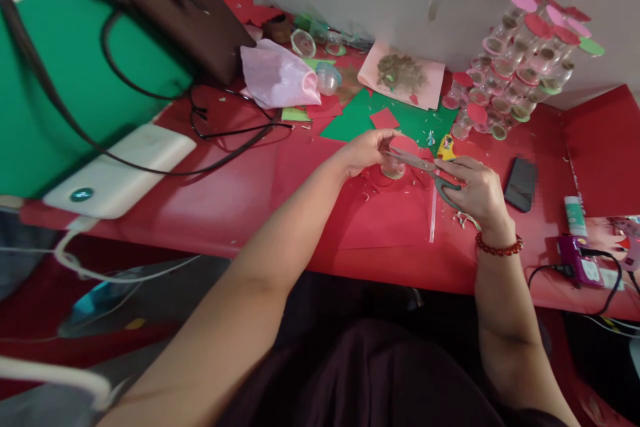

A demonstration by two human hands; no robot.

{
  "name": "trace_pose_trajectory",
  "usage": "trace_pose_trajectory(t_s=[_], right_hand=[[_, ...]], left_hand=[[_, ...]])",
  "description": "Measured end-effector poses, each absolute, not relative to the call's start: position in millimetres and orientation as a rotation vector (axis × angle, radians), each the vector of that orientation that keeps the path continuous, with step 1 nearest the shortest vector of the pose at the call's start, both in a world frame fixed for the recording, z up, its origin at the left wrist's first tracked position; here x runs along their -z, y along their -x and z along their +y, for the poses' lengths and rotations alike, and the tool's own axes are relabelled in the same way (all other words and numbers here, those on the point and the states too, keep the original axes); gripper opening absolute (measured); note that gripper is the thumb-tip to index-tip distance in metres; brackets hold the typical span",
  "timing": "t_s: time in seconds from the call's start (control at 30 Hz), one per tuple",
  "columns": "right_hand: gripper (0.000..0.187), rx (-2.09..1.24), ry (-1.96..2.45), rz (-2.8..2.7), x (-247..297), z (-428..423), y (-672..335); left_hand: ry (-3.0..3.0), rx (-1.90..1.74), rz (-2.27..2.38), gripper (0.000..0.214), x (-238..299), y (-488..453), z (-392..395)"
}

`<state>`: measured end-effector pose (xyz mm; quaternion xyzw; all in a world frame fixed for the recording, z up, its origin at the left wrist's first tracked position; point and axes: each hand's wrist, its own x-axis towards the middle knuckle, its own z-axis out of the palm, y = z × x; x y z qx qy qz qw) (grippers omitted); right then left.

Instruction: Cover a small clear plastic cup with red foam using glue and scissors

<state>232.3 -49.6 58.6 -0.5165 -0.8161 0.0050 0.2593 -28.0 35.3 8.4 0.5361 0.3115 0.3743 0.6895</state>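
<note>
Over the red table, my left hand pinches a small clear plastic cup with a round piece of red paper on its top. My right hand, with a beaded bracelet at the wrist, is closed around grey-handled scissors. The scissor blades reach left to the edge of the red paper, near my left fingertips; whether they are cutting into it I cannot tell. Below the cup lies a red sheet with paper scraps. Right beside my right hand's fingers is a yellow object, partly hidden.
A stack of clear cups with coloured paper discs stands back right. Green paper, pink paper with brownish bits and a dark phone lie around. At left are eyeglasses, a white power bank and a brown bag.
</note>
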Motion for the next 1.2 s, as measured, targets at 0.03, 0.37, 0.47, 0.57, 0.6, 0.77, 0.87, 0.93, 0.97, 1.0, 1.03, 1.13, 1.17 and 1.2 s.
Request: trace_pose_trajectory(t_s=[0.03, 0.37, 0.47, 0.57, 0.6, 0.77, 0.87, 0.93, 0.97, 1.0, 1.03, 1.13, 1.17, 1.2], right_hand=[[0.036, -0.044, 1.398, -2.179, -59.4, -49.4, -232.5], [0.033, -0.103, 1.386, -2.152, -58.0, -47.6, -227.3], [0.036, -0.080, 1.362, -2.154, -54.8, -46.9, -227.5], [0.037, -0.075, 1.358, -2.165, -53.4, -46.3, -228.2], [0.036, -0.080, 1.366, -2.179, -53.4, -46.3, -228.1], [0.034, -0.091, 1.344, -2.155, -54.3, -46.5, -226.8], [0.033, -0.099, 1.374, -2.177, -54.2, -46.7, -226.6], [0.033, -0.111, 1.368, -2.175, -54.0, -46.6, -226.5], [0.033, -0.111, 1.348, -2.151, -53.9, -46.5, -226.4], [0.034, -0.107, 1.324, -2.123, -53.8, -46.4, -226.3], [0.034, -0.104, 1.306, -2.103, -53.6, -46.4, -226.0], [0.033, -0.102, 1.328, -2.141, -53.0, -46.4, -224.7], [0.033, -0.102, 1.350, -2.170, -52.7, -46.4, -224.3], [0.033, -0.099, 1.365, -2.185, -52.4, -46.4, -224.0]], left_hand=[[-1.203, -0.833, 0.699, 0.054, -9.3, 28.0, 34.7], [-1.232, -0.850, 0.706, 0.050, -9.2, 27.9, 35.3], [-1.224, -0.828, 0.709, 0.052, -8.7, 27.7, 35.4], [-1.208, -0.832, 0.749, 0.058, -7.7, 28.1, 36.3], [-1.199, -0.837, 0.766, 0.061, -7.1, 28.2, 36.8], [-1.197, -0.834, 0.777, 0.055, -6.4, 27.8, 37.5], [-1.176, -0.826, 0.753, 0.056, -8.7, 27.6, 35.9], [-1.177, -0.829, 0.745, 0.056, -10.5, 27.8, 35.0], [-1.186, -0.827, 0.740, 0.055, -11.1, 28.0, 34.9], [-1.195, -0.823, 0.734, 0.054, -11.4, 28.2, 35.0], [-1.200, -0.821, 0.733, 0.054, -11.3, 28.4, 35.4], [-1.184, -0.827, 0.770, 0.063, -9.4, 28.4, 36.9], [-1.179, -0.830, 0.786, 0.066, -8.5, 28.3, 37.3], [-1.179, -0.833, 0.797, 0.067, -7.9, 28.3, 37.5]])
